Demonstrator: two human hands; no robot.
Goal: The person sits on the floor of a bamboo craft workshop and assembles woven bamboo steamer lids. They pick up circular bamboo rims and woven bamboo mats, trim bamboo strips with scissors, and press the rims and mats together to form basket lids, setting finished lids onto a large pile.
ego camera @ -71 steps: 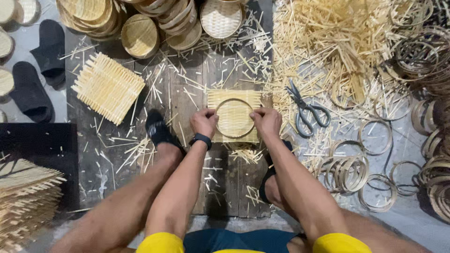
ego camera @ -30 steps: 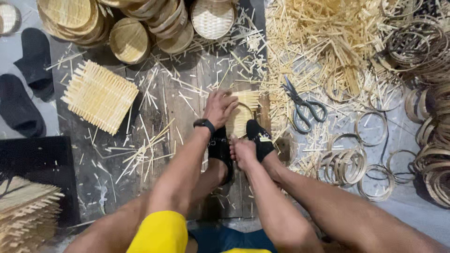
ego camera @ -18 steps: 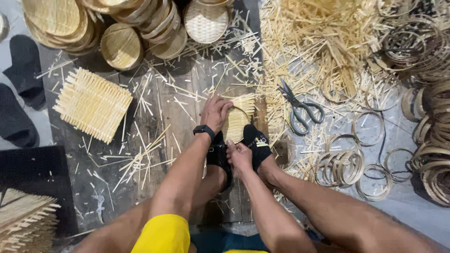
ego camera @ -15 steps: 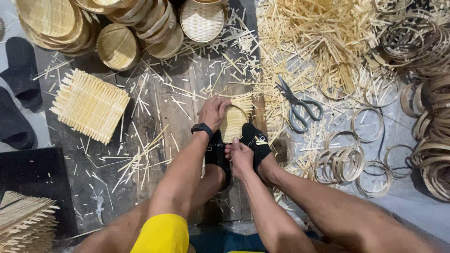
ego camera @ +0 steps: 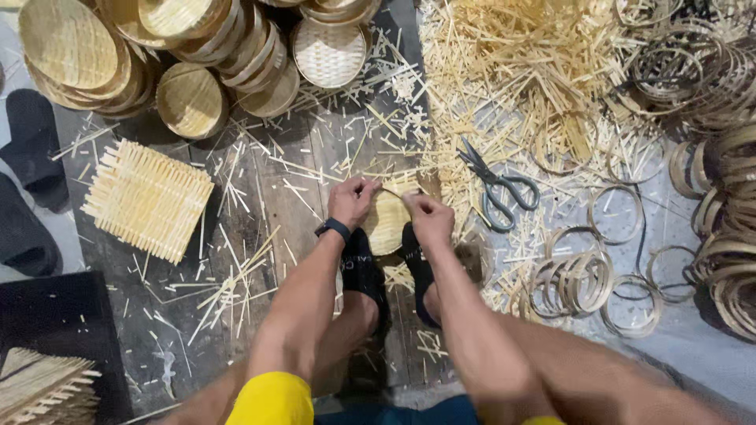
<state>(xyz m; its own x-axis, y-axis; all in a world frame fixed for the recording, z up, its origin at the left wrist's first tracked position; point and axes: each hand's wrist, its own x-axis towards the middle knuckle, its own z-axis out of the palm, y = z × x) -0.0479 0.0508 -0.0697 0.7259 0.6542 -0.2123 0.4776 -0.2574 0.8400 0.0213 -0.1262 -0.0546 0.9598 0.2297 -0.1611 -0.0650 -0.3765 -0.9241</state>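
A small round woven bamboo tray (ego camera: 388, 223) stands on edge on the plank floor, held between my two black-socked feet. My left hand (ego camera: 352, 200), with a black wristband, grips the tray's upper left rim. My right hand (ego camera: 428, 216) grips the upper right rim. Both hands are closed on the tray, close together, and they hide part of its top edge. Loose bamboo slivers lie all round it.
Scissors (ego camera: 494, 186) lie just right of the tray. A square woven mat (ego camera: 147, 199) lies at the left, stacked round trays (ego camera: 189, 98) behind it. A heap of bamboo strips (ego camera: 535, 63) fills the back right; bamboo hoops (ego camera: 575, 283) lie at the right. Dark slippers (ego camera: 27, 149) at far left.
The tray, flat under both hands 2.4 s ago, now stands on edge between my feet. My right hand has risen from near my foot to the tray's upper rim.
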